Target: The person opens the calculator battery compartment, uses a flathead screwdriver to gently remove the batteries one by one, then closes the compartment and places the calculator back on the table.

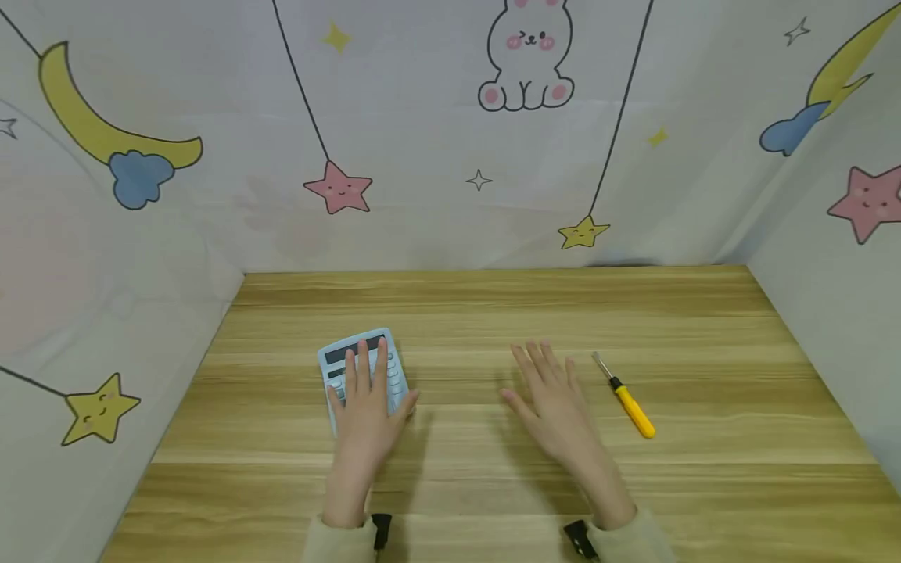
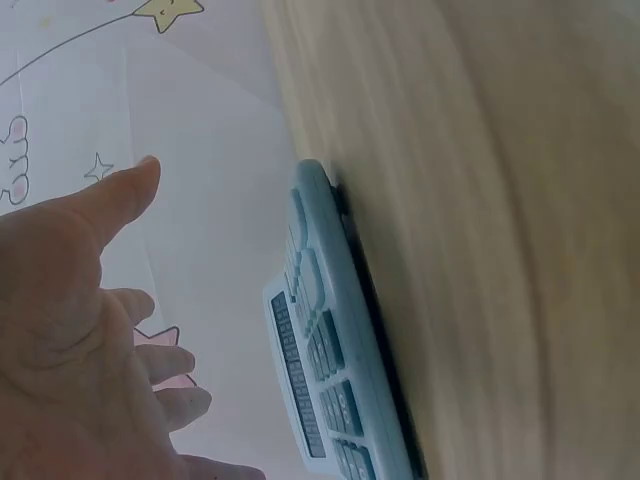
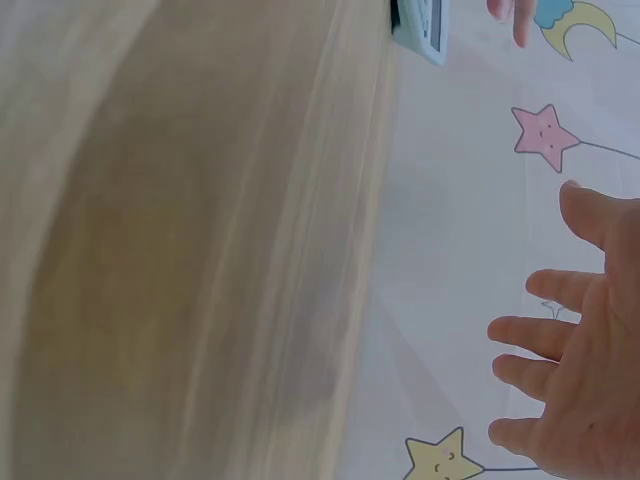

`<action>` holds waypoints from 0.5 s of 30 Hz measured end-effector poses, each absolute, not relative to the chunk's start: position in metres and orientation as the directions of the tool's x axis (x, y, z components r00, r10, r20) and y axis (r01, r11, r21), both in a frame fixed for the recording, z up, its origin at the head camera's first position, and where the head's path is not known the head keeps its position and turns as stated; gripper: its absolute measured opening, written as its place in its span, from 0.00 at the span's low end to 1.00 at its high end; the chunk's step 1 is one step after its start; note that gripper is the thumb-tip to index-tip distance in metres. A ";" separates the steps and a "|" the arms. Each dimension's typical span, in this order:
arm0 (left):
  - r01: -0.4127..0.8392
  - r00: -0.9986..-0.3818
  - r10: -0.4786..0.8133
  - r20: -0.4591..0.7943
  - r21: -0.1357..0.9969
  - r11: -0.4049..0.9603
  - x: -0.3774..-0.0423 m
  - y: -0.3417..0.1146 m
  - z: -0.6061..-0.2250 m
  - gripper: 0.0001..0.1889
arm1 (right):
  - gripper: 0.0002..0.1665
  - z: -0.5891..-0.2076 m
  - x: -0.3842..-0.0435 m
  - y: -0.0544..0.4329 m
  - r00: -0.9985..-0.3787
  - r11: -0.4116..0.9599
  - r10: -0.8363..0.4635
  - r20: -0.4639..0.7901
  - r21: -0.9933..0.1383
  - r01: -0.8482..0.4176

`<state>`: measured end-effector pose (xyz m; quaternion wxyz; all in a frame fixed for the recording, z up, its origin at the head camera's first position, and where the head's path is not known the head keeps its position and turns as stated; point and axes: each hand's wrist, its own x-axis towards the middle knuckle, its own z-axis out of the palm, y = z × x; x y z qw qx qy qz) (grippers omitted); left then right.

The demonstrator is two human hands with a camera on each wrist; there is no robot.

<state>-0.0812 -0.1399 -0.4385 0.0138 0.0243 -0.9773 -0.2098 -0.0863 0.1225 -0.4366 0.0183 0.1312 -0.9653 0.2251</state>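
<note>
A light blue calculator (image 1: 396, 379) lies on the left part of the wooden table, its dark display toward the far side. Above it my left hand (image 1: 366, 410) is held with fingers spread, covering many of the keys in the head view. The left wrist view shows a gap between that palm (image 2: 60, 340) and the calculator (image 2: 345, 330). Over the table to the right, my right hand (image 1: 556, 410) is spread with nothing in it. Just right of it lies a screwdriver (image 1: 633, 408) with a yellow handle, its metal tip pointing away from me.
The wood-grain table (image 1: 464, 485) meets a white cloth backdrop (image 1: 422, 117) at the back and on both sides, printed with stars, moons and a rabbit. Each wrist has a black strap piece (image 1: 381, 532) at the light sleeve.
</note>
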 end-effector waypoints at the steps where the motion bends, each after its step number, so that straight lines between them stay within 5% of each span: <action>1: -0.054 -0.998 -0.060 0.003 0.413 0.909 -0.082 -0.141 -0.438 0.46 | 0.40 -0.437 -0.087 0.121 -0.965 0.861 -0.246 0.095 -0.435 -0.262; 15: -0.138 -0.990 -0.129 -0.052 0.481 0.866 -0.087 -0.159 -0.435 0.47 | 0.39 -0.436 -0.092 0.104 -0.951 0.817 -0.281 0.132 -0.487 -0.309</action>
